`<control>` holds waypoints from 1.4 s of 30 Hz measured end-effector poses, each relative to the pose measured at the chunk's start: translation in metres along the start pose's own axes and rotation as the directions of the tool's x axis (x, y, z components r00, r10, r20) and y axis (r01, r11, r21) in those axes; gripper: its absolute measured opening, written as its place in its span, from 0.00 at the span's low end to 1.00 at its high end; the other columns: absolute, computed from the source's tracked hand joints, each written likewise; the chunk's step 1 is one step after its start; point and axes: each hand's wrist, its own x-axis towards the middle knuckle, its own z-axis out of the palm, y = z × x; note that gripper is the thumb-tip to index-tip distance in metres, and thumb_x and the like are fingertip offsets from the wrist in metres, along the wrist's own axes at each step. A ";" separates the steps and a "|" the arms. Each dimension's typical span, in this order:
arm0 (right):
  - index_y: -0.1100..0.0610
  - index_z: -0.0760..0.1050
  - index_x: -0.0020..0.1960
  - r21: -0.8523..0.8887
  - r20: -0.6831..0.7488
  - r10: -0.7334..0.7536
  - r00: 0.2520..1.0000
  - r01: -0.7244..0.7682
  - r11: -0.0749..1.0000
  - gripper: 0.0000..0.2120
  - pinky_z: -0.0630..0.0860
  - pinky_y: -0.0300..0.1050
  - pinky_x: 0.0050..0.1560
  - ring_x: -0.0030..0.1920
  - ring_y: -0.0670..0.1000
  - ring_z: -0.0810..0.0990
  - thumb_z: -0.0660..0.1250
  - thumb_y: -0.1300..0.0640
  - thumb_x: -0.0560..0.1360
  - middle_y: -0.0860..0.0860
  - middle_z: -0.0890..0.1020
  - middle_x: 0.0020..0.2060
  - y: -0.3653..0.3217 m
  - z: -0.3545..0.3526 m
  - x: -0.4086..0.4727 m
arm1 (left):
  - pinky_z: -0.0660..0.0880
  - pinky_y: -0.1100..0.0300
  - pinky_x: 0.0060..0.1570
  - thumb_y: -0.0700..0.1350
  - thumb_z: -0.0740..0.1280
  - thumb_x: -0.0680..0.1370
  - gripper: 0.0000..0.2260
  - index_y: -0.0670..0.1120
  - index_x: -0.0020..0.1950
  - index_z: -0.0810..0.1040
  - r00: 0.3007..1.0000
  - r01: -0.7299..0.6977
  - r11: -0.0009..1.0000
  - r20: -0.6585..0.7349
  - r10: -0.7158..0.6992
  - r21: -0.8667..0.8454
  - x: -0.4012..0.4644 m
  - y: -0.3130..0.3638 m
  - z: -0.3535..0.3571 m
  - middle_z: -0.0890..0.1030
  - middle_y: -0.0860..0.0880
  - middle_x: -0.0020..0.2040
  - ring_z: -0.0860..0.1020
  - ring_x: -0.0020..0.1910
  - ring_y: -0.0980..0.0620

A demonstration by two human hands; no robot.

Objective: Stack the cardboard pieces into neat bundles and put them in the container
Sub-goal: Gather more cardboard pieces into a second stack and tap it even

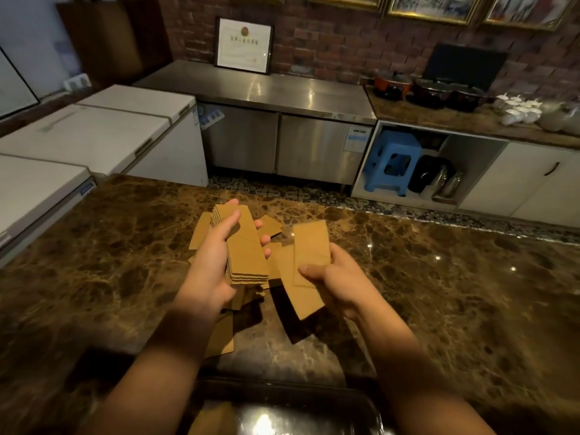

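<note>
Gripping a thick stack of cardboard pieces (243, 246), the left hand (216, 255) is closed round it, thumb across the top and fingertips showing at the far edge. Towards three o'clock from it, the right hand (332, 274) pinches a couple of loose pieces (309, 268) between thumb and fingers, fanned slightly apart. Both are held above the marble bench (439, 293), where more scattered pieces (219, 337) lie beneath the hands. At six o'clock, at the near edge, sits a dark container (314, 403) with one piece (213, 419) inside.
</note>
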 end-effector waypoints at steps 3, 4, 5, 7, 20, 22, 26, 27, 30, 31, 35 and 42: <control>0.58 0.78 0.63 0.349 0.049 -0.061 0.997 0.040 0.936 0.16 0.84 0.52 0.48 0.52 0.55 0.87 0.69 0.66 0.76 0.56 0.87 0.52 -0.014 -0.015 -0.014 | 0.83 0.48 0.40 0.55 0.69 0.76 0.16 0.60 0.64 0.79 0.999 0.003 1.000 0.054 -0.003 -0.006 -0.004 -0.001 0.012 0.87 0.43 0.47 0.85 0.40 0.45; 0.58 0.79 0.61 0.431 0.058 -0.066 0.996 0.034 0.902 0.14 0.84 0.50 0.44 0.51 0.54 0.87 0.68 0.66 0.77 0.56 0.88 0.52 -0.019 -0.018 -0.019 | 0.83 0.48 0.40 0.55 0.70 0.74 0.18 0.60 0.64 0.79 0.997 0.000 1.000 0.079 0.000 0.003 -0.005 -0.002 0.016 0.87 0.43 0.47 0.85 0.40 0.45; 0.59 0.80 0.61 0.500 0.058 -0.071 0.996 0.033 0.865 0.13 0.85 0.49 0.43 0.50 0.54 0.87 0.68 0.66 0.77 0.56 0.88 0.51 -0.023 -0.020 -0.023 | 0.83 0.47 0.41 0.55 0.71 0.72 0.19 0.60 0.64 0.80 0.994 -0.004 1.000 0.109 0.002 0.018 -0.007 -0.002 0.021 0.87 0.43 0.48 0.85 0.41 0.45; 0.60 0.79 0.61 0.589 0.038 -0.086 0.996 0.047 0.807 0.13 0.85 0.49 0.43 0.51 0.55 0.87 0.67 0.67 0.77 0.57 0.87 0.52 -0.029 -0.021 -0.029 | 0.82 0.45 0.44 0.52 0.72 0.71 0.20 0.60 0.63 0.80 0.985 -0.013 0.998 0.170 0.003 0.057 -0.012 -0.004 0.029 0.86 0.42 0.50 0.85 0.43 0.44; 0.58 0.81 0.55 0.484 -0.207 -0.146 0.967 0.231 0.844 0.09 0.85 0.50 0.45 0.47 0.52 0.88 0.67 0.67 0.78 0.54 0.88 0.47 -0.045 -0.019 -0.049 | 0.83 0.49 0.38 0.38 0.73 0.74 0.21 0.64 0.56 0.81 0.978 -0.145 0.972 0.173 0.113 0.186 -0.025 -0.011 0.046 0.87 0.50 0.49 0.86 0.47 0.45; 0.51 0.80 0.52 0.283 -0.326 -0.237 0.915 0.333 0.899 0.08 0.84 0.54 0.52 0.48 0.50 0.87 0.68 0.63 0.78 0.49 0.88 0.46 -0.046 -0.016 -0.055 | 0.83 0.50 0.39 0.39 0.73 0.75 0.20 0.63 0.58 0.80 0.970 -0.216 0.956 0.154 0.187 0.201 -0.026 -0.012 0.049 0.87 0.51 0.47 0.87 0.46 0.45; 0.45 0.76 0.47 -0.057 -0.340 -0.466 0.817 0.476 0.877 0.07 0.85 0.50 0.48 0.43 0.45 0.86 0.69 0.58 0.78 0.47 0.86 0.43 -0.048 0.005 -0.069 | 0.83 0.50 0.44 0.53 0.73 0.73 0.17 0.65 0.60 0.77 0.950 -0.286 0.917 0.207 0.234 0.277 -0.031 -0.020 0.059 0.86 0.50 0.53 0.86 0.51 0.47; 0.46 0.77 0.47 -0.053 -0.312 -0.482 0.819 0.491 0.869 0.06 0.85 0.48 0.45 0.42 0.45 0.86 0.69 0.57 0.79 0.47 0.87 0.42 -0.048 0.010 -0.071 | 0.83 0.51 0.45 0.56 0.71 0.73 0.17 0.66 0.61 0.76 0.950 -0.282 0.915 0.214 0.226 0.288 -0.032 -0.022 0.062 0.86 0.50 0.54 0.85 0.52 0.48; 0.49 0.80 0.48 0.156 -0.216 -0.385 0.897 0.421 0.894 0.05 0.81 0.37 0.36 0.38 0.44 0.86 0.66 0.56 0.81 0.43 0.88 0.38 -0.052 0.016 -0.076 | 0.83 0.55 0.44 0.62 0.68 0.71 0.21 0.63 0.63 0.74 0.959 -0.237 0.934 0.216 0.182 0.266 -0.034 -0.024 0.065 0.87 0.52 0.52 0.86 0.52 0.49; 0.51 0.80 0.49 0.230 -0.176 -0.323 0.930 0.358 0.905 0.06 0.80 0.36 0.34 0.38 0.43 0.86 0.65 0.55 0.81 0.43 0.88 0.38 -0.054 0.016 -0.076 | 0.83 0.55 0.42 0.64 0.68 0.69 0.24 0.62 0.64 0.73 0.966 -0.206 0.945 0.208 0.155 0.255 -0.035 -0.023 0.065 0.87 0.52 0.51 0.86 0.51 0.49; 0.53 0.79 0.59 0.408 -0.078 -0.107 0.991 0.129 0.904 0.10 0.82 0.47 0.39 0.42 0.49 0.87 0.63 0.52 0.82 0.49 0.89 0.44 -0.057 0.003 -0.071 | 0.83 0.47 0.42 0.61 0.70 0.70 0.27 0.55 0.67 0.73 0.990 0.049 0.995 0.128 -0.060 0.090 -0.036 -0.018 0.058 0.87 0.44 0.52 0.86 0.51 0.42; 0.55 0.75 0.64 0.328 -0.048 -0.181 0.982 0.187 0.926 0.14 0.81 0.37 0.33 0.39 0.45 0.87 0.68 0.60 0.79 0.51 0.88 0.49 -0.054 -0.016 -0.070 | 0.82 0.43 0.51 0.56 0.67 0.72 0.15 0.59 0.57 0.85 0.957 0.111 0.992 0.274 -0.093 -0.053 -0.032 -0.012 0.053 0.86 0.43 0.56 0.85 0.54 0.41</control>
